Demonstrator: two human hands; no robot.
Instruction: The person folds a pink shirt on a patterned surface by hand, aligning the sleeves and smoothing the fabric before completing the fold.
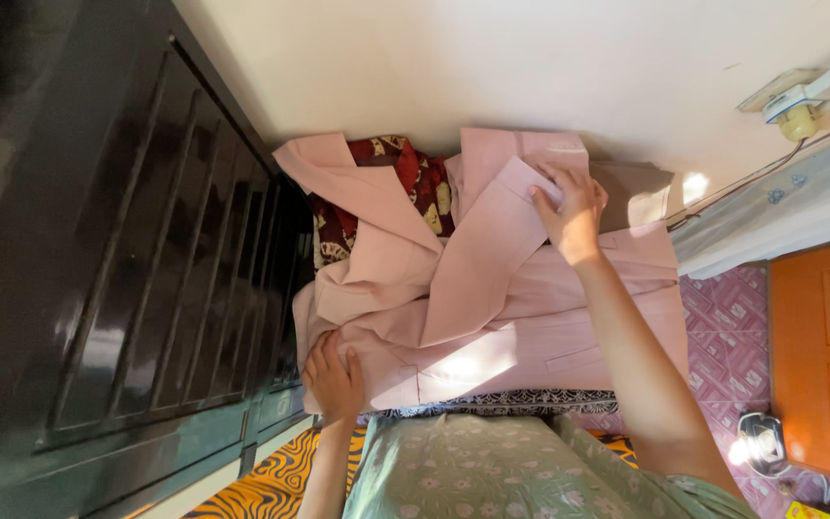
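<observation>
Head view shows the folding step: right hand (573,207) pinches the pink jacket's (492,308) sleeve, left hand (333,377) presses flat on its hem, so smoothing likely follows.

A patterned cloth-covered surface (530,399) carries a pink jacket (492,308), spread flat under both hands. A red floral cloth (415,183) lies beyond the left hand (333,380), partly under the jacket's collar.

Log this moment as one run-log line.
left hand: flat on pink garment near edge | right hand: fingers pinching its folded sleeve cuff | patterned red cloth beneath
</observation>
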